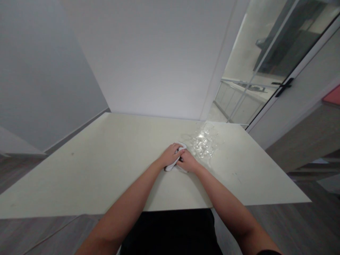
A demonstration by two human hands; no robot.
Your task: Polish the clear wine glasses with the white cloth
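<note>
Nearest the camera, two bare forearms reach forward over the near edge of the pale desk, above dark clothing, and meet just past the middle of the desk top. The left hand lies with its fingers curled over a small white cloth, its grip clamped on the cloth's upper fold. The right hand sits just to the right of it, touching it, its fingers closed onto the same cloth from the other side, so both grips are together on the one wad. Only slivers of the cloth show: a white edge under the left palm, a strip between the two hands, and a rounded bit beyond the left fingertips. The cloth rests on the desk surface.

Just beyond the right hand's grip and a little to its right lies a patch of spilled water, glinting with light, close to the cloth's far tip; whether the cloth touches it cannot be told. The wet area runs toward the far edge of the desk.

Further off, beyond both grips, rises a plain white wall. To the far right stands a glass door with a black handle. Grey wood-look floor shows to either side of the desk.
</note>
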